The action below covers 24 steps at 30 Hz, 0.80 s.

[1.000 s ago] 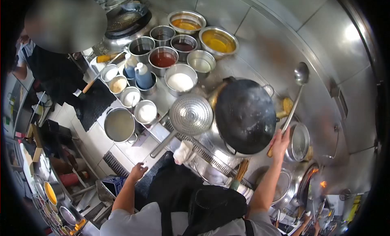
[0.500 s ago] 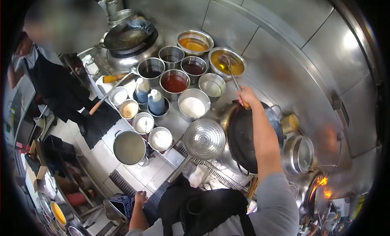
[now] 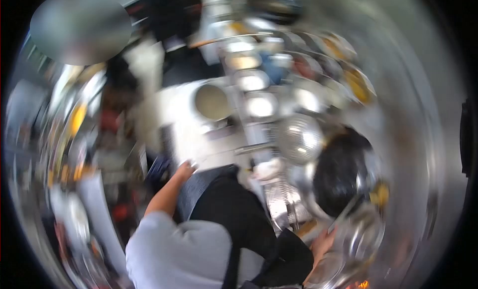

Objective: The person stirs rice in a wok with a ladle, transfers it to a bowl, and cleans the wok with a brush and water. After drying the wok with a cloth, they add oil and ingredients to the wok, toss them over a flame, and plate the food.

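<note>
My right hand (image 3: 323, 244) is closed around the handle of a ladle (image 3: 345, 212), low beside the near edge of the dark wok (image 3: 343, 172). The ladle's bowl is too blurred to make out. My left hand (image 3: 186, 170) hangs by my left side, away from the cookware, and its fingers are smeared by motion. A perforated strainer (image 3: 299, 138) lies left of the wok. Beyond it, the metal bowl of yellow oil (image 3: 359, 87) stands by the wall.
Several pots of sauces and white seasoning (image 3: 261, 106) crowd the counter. A large pot of cloudy liquid (image 3: 211, 102) stands at its left. Flames (image 3: 363, 284) show at the bottom edge. Someone in dark clothing (image 3: 172, 15) stands at the far left.
My view has swung round and blurred. My right hand has drawn the ladle out of the oil bowl and back toward me, past the wok. My left hand remains at my side.
</note>
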Motion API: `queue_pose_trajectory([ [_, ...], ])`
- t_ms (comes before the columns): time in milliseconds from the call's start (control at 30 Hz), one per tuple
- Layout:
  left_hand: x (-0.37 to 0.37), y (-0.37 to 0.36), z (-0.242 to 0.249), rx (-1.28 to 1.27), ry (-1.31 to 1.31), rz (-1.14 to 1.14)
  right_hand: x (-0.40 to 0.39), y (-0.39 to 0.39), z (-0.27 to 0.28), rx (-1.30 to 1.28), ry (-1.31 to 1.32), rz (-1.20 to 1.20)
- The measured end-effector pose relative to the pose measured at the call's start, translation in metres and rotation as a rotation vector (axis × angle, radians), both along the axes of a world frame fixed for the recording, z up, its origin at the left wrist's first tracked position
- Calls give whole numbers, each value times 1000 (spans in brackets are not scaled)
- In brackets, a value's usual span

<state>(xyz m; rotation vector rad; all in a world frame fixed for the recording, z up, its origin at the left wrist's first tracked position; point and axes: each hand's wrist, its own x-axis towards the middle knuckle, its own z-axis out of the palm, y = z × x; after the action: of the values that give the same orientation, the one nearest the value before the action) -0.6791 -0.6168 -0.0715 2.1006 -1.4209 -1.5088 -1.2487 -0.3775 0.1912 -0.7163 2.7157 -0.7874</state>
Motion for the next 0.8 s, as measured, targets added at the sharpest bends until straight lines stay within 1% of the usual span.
queue_pose_trajectory([
  [33, 1, 17, 0, -95, 15, -7, -1, 17, -25, -64, 164, 41],
  [67, -13, 27, 69, -42, -147, -10, 39, -5, 34, 231, -225, -169],
  [100, -11, 51, 82, -212, -165, -12, 29, 16, 36, 123, -96, -78],
  [133, -11, 76, 104, -356, -170, 77, 21, 27, 34, -4, 16, 54],
  [167, -4, 93, 112, -392, -132, 145, 22, 28, 39, -94, 76, 147],
  [233, 7, 118, 133, -461, -108, 231, 31, 14, 51, -216, 110, 295],
  [300, 31, 133, 144, -508, -53, 433, 45, -2, 57, -296, 111, 415],
  [333, 47, 140, 152, -581, -42, 540, 55, -6, 60, -323, 109, 468],
  [400, 93, 158, 140, -752, -112, 847, 77, -10, 65, -412, 106, 574],
  [433, 116, 173, 152, -816, -130, 993, 87, -10, 67, -461, 107, 628],
  [467, 137, 192, 164, -755, -261, 1208, 92, -8, 71, -497, 114, 674],
  [500, 159, 213, 176, -767, 20, 1510, 101, -8, 72, -501, 111, 706],
  [533, 186, 246, 188, -798, 198, 1707, 105, -8, 77, -495, 100, 745],
  [567, 205, 280, 193, -888, 193, 1927, 110, -7, 81, -483, 87, 777],
  [600, 238, 316, 179, -976, 195, 2268, 114, -7, 83, -472, 73, 797],
  [633, 267, 356, 170, -1060, 75, 2451, 120, -4, 85, -465, 59, 806],
  [667, 300, 416, 156, -900, 46, 2458, 123, -1, 78, -457, 48, 805],
  [700, 301, 422, 194, -1092, -60, 2685, 121, -1, 74, -450, 38, 797],
  [733, 313, 439, 205, -1177, 41, 2833, 114, -10, 65, -442, 28, 780],
  [767, 337, 491, 170, -1170, 233, 2572, 101, -17, 57, -429, 20, 753],
  [800, 354, 538, 120, -809, -450, 1998, 81, -21, 45, -416, 17, 718],
])
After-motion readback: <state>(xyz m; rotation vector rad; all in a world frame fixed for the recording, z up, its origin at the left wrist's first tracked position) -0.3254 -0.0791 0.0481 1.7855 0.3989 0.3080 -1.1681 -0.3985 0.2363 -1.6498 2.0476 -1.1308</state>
